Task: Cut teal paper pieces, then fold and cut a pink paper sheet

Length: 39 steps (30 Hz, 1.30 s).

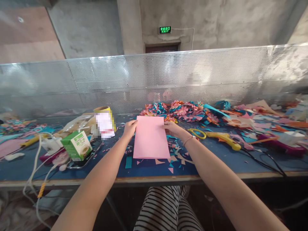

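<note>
A pink sheet of paper (151,138) is held above the blue table, in front of me. My left hand (130,129) grips its upper left edge, thumb near the corner. At the upper right edge, my right hand (172,128) pinches the same sheet, with a thin bracelet on the wrist. Small paper scraps (176,157) in pink, blue and white lie around and below the sheet. Whether it is one sheet or several stacked together cannot be made out.
Colourful paper flowers (184,110) are heaped behind the sheet. To the right lie yellow-handled scissors (198,133) and a yellow glue gun (223,138) with a black cable. On the left stand a green and white carton (76,146), white cables (36,160) and a tape roll (103,109).
</note>
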### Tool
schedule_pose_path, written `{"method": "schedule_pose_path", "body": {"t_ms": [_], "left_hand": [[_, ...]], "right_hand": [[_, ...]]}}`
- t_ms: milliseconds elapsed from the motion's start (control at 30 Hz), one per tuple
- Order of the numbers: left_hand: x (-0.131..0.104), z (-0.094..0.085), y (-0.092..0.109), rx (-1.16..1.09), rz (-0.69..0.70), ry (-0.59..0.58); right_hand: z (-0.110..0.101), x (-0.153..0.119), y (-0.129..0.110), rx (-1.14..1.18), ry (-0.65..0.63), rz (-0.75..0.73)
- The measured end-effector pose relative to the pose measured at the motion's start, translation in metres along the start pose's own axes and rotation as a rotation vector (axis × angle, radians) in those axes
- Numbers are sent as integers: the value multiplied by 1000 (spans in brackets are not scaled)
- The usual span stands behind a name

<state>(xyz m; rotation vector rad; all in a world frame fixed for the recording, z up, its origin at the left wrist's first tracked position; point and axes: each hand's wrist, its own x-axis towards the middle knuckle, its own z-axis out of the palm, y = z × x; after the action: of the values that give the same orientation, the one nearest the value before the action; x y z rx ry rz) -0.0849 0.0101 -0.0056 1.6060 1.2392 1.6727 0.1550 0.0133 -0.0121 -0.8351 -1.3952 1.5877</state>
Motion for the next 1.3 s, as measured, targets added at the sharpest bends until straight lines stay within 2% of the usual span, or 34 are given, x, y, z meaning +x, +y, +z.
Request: {"method": "schedule_pose_path", "body": {"t_ms": [100,167,233,367,600,733,900,1067,1300], "left_hand": [[0,-1,4,-41,24,59],[-2,0,8,-90,-16,72],[-4,1,12,-163,-100,11],[-10,3,18,-195,-246,-219],[-10,-1,17,-139,-250,-311],[-7,-2,13,-112,-251,-287],[-7,-4,15,-173,-321,-230],[-8,-4,22,-256,-377,-251],[-6,-5,21,-295,-356,-246]], "right_hand": [[2,-3,-1,-1,-78,30],[4,-3,-2,-10,-63,21],[4,-2,-3,-7,2,-21],[1,1,-4,36,137,-96],[-6,5,-2,4,201,-162],[-6,2,-5,10,191,-140],[-7,-3,-7,7,144,-106],[-10,-2,-8,8,164,-131],[-11,-2,-8,-8,151,-176]]}}
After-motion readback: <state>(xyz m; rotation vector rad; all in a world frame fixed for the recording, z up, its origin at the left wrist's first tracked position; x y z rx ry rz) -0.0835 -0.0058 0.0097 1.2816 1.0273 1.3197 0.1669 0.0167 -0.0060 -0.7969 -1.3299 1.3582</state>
